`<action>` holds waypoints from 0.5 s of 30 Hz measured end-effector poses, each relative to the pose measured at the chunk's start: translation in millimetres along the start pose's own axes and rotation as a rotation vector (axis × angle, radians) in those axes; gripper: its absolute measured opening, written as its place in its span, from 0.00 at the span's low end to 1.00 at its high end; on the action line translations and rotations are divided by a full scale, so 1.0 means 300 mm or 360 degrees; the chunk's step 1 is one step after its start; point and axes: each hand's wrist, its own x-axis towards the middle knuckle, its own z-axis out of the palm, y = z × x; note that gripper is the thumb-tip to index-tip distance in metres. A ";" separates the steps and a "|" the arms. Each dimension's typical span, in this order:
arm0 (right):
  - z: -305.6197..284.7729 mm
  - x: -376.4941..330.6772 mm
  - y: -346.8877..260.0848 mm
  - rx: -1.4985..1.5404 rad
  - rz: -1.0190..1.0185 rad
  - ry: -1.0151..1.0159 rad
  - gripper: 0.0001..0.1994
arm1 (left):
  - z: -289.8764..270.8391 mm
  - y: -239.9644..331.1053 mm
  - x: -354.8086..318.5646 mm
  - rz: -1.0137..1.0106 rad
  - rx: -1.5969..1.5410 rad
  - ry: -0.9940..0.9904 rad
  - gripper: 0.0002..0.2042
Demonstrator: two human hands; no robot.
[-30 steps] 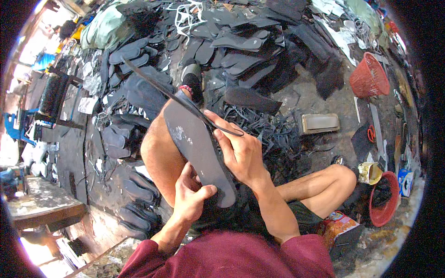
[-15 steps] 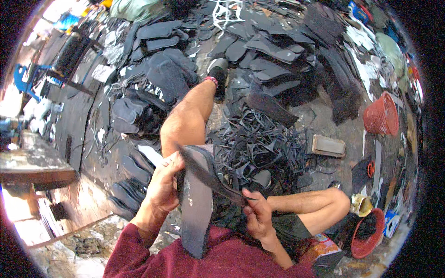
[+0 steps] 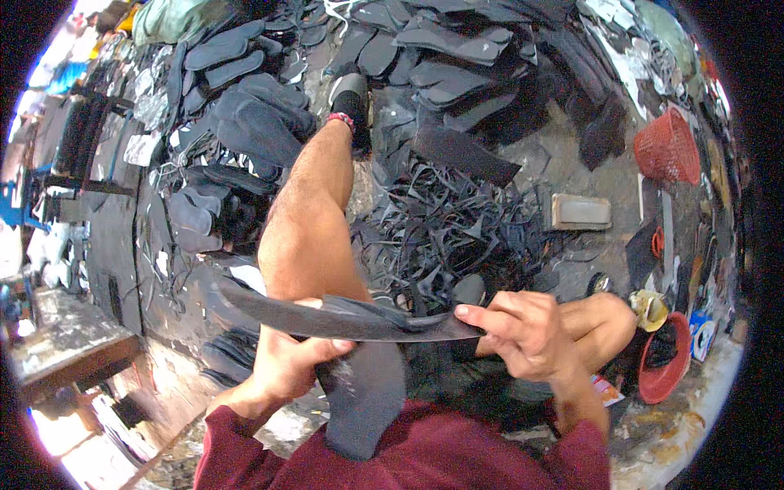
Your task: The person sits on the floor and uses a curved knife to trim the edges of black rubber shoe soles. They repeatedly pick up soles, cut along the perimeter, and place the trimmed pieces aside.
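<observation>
My left hand (image 3: 287, 359) grips a dark grey sandal sole (image 3: 367, 396), its thumb pressed against the sole's upper part. The lower end of the sole rests against my maroon top. A long, dark, curved strip (image 3: 371, 328) spans from beyond my left hand across the sole to my right hand (image 3: 527, 335). Thumb and fingers of my right hand are closed on that strip's right end. The strip covers the upper part of the sole, so I cannot tell whether the two are joined. The strip's left end is blurred.
Beyond my knee lies a heap of black strips and scraps (image 3: 457, 216). Stacks of dark soles (image 3: 261, 122) fill the floor ahead. A pale block (image 3: 581, 212), a red basket (image 3: 668, 147) and another red basket (image 3: 660, 384) stand to the right; a wooden bench (image 3: 77, 347) is at left.
My right hand has moved up and to the right with the strip's end. The strip has swung from a slant to nearly level across the sole. The whole view has shifted slightly.
</observation>
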 end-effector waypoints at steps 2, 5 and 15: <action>-0.054 0.085 -0.011 0.0046 0.0011 -0.0190 0.26 | -0.013 0.025 0.003 -0.0040 0.0294 -0.0120 0.10; -0.060 0.175 -0.031 0.0144 0.0062 -0.0249 0.29 | -0.013 0.043 -0.002 -0.0172 0.0333 -0.0124 0.12; -0.073 0.347 -0.011 0.0124 -0.0211 -0.0595 0.21 | 0.034 0.043 0.012 -0.0390 0.0136 -0.0212 0.15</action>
